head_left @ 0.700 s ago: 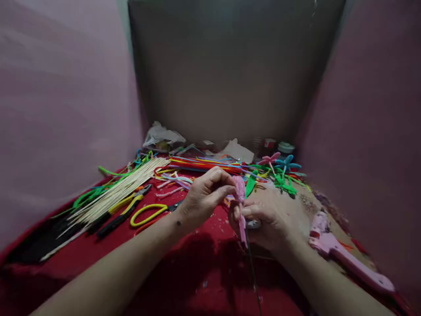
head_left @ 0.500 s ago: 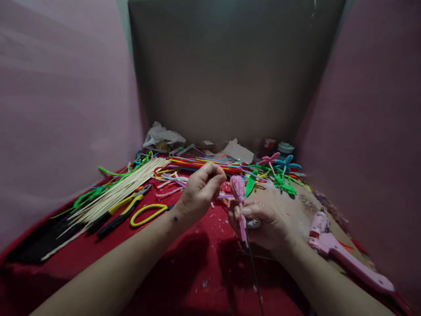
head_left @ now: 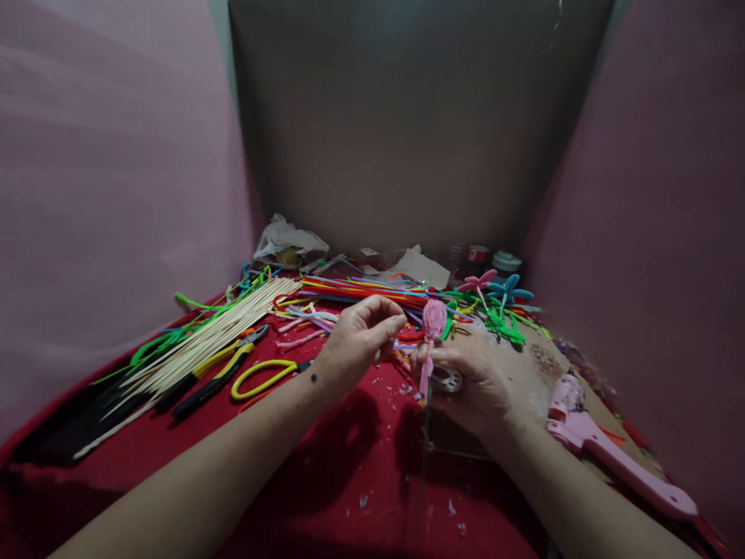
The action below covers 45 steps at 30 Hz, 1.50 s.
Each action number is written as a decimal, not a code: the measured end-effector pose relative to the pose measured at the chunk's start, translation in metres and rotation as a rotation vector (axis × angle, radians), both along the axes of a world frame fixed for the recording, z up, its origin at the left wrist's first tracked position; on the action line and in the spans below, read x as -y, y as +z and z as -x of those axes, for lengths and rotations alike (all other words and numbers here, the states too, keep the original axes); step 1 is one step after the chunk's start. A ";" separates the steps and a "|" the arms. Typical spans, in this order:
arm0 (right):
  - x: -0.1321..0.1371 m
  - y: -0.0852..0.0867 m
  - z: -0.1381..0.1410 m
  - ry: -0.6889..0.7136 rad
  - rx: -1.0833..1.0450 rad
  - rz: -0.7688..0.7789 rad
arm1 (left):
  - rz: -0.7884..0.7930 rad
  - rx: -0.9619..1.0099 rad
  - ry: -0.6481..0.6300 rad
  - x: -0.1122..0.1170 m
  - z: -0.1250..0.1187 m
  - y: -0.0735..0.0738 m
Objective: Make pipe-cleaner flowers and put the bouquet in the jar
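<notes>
My right hand (head_left: 471, 380) pinches a pink pipe-cleaner flower (head_left: 434, 320) just below its rounded head. The flower stands nearly upright, with pink strands and a thin dark stem hanging beneath the fingers. A small silvery metal piece (head_left: 448, 380) shows by the right palm; whether it is held there I cannot make out. Left of the flower and apart from it, my left hand (head_left: 362, 335) is closed, thumb against curled fingers. Anything between those fingertips is too small to see. A green leaf shape (head_left: 450, 318) lies partly hidden behind the flower.
Wooden sticks (head_left: 215, 334), yellow-and-black pliers (head_left: 224, 369) and yellow-handled scissors (head_left: 261, 378) lie at the left. Coloured pipe cleaners (head_left: 361, 291) spread across the back. A pink glue gun (head_left: 617, 458) rests at the right. Scraps dot the red cloth (head_left: 326, 481).
My right hand has shifted slightly right and up with the pink flower, whose stem now hangs straighter. My left hand has moved a little right and down, still closed.
</notes>
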State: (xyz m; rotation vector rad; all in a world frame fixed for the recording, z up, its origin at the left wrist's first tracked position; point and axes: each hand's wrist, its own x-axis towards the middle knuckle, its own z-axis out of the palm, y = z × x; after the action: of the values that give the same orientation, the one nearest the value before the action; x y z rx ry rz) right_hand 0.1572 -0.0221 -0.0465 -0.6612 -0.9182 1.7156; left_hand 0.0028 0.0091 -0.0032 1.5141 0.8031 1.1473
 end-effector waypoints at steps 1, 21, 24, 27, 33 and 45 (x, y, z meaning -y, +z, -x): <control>-0.001 0.001 0.001 -0.072 0.014 0.004 | 0.002 -0.036 0.001 0.001 -0.001 0.000; -0.006 -0.012 0.007 -0.449 0.132 -0.001 | -0.719 -1.316 0.218 0.020 -0.027 -0.025; -0.006 -0.013 0.007 -0.465 0.128 0.029 | -0.761 -1.372 0.179 0.020 -0.027 -0.027; -0.007 -0.014 0.006 -0.457 0.126 0.041 | -0.743 -1.315 0.137 0.015 -0.025 -0.032; -0.006 -0.008 0.007 -0.421 0.184 -0.060 | -0.543 -0.885 0.093 0.002 -0.019 -0.030; -0.003 0.007 0.003 -0.244 0.027 -0.051 | 0.356 -0.017 -0.456 -0.001 -0.007 -0.013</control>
State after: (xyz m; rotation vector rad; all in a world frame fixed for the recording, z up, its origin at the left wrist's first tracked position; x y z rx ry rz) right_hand 0.1541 -0.0192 -0.0393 -0.7326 -0.8602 1.4655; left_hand 0.0095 0.0105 -0.0163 1.3159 0.5922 0.6178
